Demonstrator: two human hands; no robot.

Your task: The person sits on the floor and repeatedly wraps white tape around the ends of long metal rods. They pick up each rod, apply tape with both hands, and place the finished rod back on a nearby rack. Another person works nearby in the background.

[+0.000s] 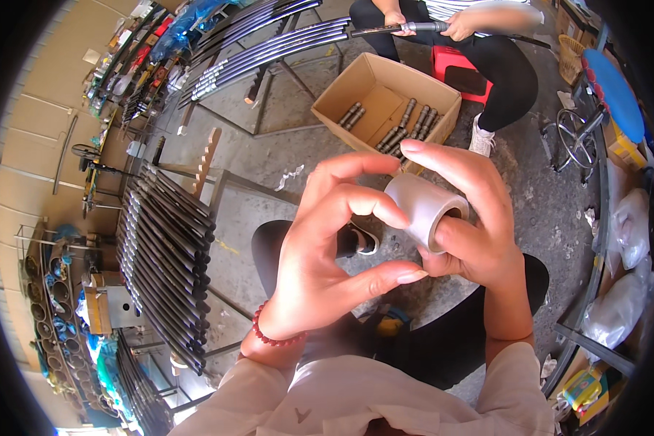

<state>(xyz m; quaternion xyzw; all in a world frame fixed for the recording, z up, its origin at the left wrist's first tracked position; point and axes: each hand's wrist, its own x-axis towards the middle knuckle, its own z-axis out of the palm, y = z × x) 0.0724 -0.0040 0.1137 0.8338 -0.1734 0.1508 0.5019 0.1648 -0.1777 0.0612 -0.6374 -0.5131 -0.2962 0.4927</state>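
Observation:
A short, wide whitish roll with a hollow core, which looks like clear tape (418,206), is held up in front of my chest. My right hand (481,225) is closed on it, some fingers pushed into the core and the index finger arched over the top. On the roll's left side my left hand (316,265) has its fingers curved and apart, with a red bead bracelet at the wrist. Its fingertips come very near the roll; whether they touch it I cannot tell. Nothing shows between left thumb and fingers.
Ahead stands an open cardboard box (374,73) with several dark metal cylinders (407,127). Many black rods (167,269) lie on a rack at left; more rods (269,54) rest farther back. A seated person (505,73) holds a rod. A blue-seated stool (614,94) stands right.

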